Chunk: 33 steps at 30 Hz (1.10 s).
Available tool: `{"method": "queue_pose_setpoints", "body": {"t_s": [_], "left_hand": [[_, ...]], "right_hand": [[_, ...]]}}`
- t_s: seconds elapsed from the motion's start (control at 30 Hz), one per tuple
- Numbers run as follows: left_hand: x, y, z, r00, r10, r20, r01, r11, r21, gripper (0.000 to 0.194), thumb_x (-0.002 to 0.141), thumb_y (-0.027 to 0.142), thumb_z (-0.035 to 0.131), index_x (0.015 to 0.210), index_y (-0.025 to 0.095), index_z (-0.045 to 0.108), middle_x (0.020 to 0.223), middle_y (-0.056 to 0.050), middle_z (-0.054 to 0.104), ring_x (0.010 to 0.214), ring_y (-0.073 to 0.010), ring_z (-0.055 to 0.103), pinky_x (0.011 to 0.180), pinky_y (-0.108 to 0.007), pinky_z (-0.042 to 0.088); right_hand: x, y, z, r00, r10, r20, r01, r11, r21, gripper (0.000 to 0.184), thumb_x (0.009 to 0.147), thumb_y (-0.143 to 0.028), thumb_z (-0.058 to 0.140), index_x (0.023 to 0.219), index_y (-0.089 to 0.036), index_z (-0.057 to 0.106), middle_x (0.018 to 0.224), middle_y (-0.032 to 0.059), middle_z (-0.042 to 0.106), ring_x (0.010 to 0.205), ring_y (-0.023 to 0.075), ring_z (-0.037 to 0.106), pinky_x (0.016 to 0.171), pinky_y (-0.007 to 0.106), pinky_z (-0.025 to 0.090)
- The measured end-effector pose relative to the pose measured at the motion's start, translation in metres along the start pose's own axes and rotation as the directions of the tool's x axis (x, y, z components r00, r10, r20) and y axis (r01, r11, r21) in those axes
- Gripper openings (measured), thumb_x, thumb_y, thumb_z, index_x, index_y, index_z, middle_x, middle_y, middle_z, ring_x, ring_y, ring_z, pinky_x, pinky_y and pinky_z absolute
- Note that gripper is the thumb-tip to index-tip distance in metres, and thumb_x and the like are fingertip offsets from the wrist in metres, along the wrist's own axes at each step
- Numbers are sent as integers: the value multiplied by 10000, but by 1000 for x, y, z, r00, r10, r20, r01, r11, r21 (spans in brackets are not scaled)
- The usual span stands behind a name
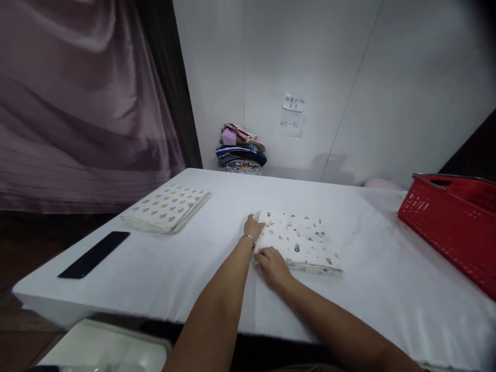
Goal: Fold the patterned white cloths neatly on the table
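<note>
Two hands on one folded cloth is what my feed shows right now. The printed cloth (300, 237), white with little scattered motifs, lies flat on the white table (227, 227), a bit right of the middle and near the front edge. My left hand (252, 227) is at its far left corner, thumb apart from the bent fingers; there's a bracelet (248, 237) on that wrist. My right hand (275, 268) is at the near left corner with its fingers curled in. Both touch the cloth's left side, but honestly I can't tell from here whether either one is pinching it.

Over on the left there's a second folded cloth (168, 207) with grey shapes, and a flat black slab (95, 254) near it. The red basket (442, 232) sits at the right end, well apart from my hands. Past the far edge, a fabric pile (242, 151) is stacked up near the wall (310, 51).
</note>
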<state>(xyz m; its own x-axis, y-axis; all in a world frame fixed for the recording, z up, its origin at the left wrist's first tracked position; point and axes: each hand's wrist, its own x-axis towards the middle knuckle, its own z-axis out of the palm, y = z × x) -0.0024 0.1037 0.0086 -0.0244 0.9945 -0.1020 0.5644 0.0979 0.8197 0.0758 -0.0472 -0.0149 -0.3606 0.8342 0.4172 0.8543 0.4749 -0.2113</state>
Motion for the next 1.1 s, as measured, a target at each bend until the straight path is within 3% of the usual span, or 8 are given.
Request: {"method": "queue_pose_setpoints", "body": {"t_s": [0.27,0.33,0.4,0.5,0.63,0.8,0.97,1.1], "left_hand": [[-6,-5,1,999,28,20,-29,997,69,644,764,350,620,1316,113,388,1204,-152,584,1135,-240,537,949,-306,396],[-18,0,0,990,139,-26,-135,982,130,597,802,375,572,1308,110,402,1282,-165,522,1211,-239,472,1003,-312,357],[-34,4,0,943,330,-42,-314,924,220,545,830,381,531,1300,128,421,1343,-153,468,1273,-229,402,1056,-319,303],[-55,3,1,856,507,105,-514,805,296,474,865,384,477,1294,183,445,1415,-104,406,1342,-214,299,1109,-362,218],[-66,-11,1,858,409,310,-503,792,346,406,919,390,355,1279,240,472,1459,-53,359,1385,-221,202,1105,-469,179],[-67,-23,2,837,473,275,-547,725,419,402,931,403,313,1278,264,461,1460,-30,359,1382,-207,209,1094,-501,179],[-71,-22,1,814,516,265,-578,683,447,406,931,410,299,1278,268,453,1462,-25,356,1380,-207,212,1091,-508,186],[-73,-20,1,822,500,275,-567,670,478,423,923,419,307,1288,262,451,1465,-37,349,1384,-217,203,1100,-506,168]], "right_hand": [[-9,-3,4,1000,17,-14,-17,1000,-23,259,881,-109,450,1068,-192,609,958,66,577,883,199,454,745,315,342],[-9,-3,5,1000,8,-17,-9,1000,-27,268,875,-111,465,1096,-188,596,970,74,575,896,206,462,744,321,350],[-9,-4,7,1000,3,-19,-3,1000,-31,264,865,-114,478,1091,-177,598,979,87,578,901,216,472,741,331,367],[-10,-6,6,999,3,-34,-4,1000,-26,225,861,-136,480,1035,-168,619,1000,106,588,916,232,484,749,355,398],[-22,-9,-4,998,-63,-13,63,998,24,271,876,-143,452,1107,-167,592,1053,93,608,979,216,502,845,362,416],[-45,11,-38,984,-163,70,158,985,67,299,862,-156,463,1130,-187,592,1263,81,555,1229,204,407,1061,433,256],[-64,66,-70,996,93,7,-92,996,-12,333,908,-222,427,1208,-168,562,1307,116,526,1290,220,367,1074,482,227],[-78,94,-76,937,323,134,-317,946,-69,481,913,-388,448,1315,-126,476,1413,169,386,1343,286,273,1066,516,228]]}}
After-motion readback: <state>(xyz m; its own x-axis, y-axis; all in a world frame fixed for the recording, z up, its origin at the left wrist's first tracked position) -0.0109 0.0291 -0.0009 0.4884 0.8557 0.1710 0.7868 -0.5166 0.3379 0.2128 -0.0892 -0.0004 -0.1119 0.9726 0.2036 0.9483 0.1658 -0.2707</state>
